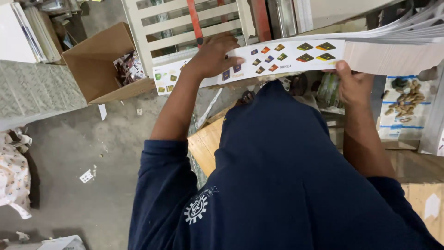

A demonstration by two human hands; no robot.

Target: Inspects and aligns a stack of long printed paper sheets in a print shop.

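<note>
We are looking down past our dark blue shirt and forearms. Our left hand is lying flat, fingers spread, on a long white printed card strip, pressing its left part. Our right hand is gripping the strip's lower edge, thumb on top, just beside a thick stack of sheets. Farther left, an open cardboard box is sitting on the floor.

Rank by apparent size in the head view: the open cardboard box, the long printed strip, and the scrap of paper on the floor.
1. Printed strip and cardboard box: look alike in area, so unranked.
2. Scrap of paper: clearly smallest.
</note>
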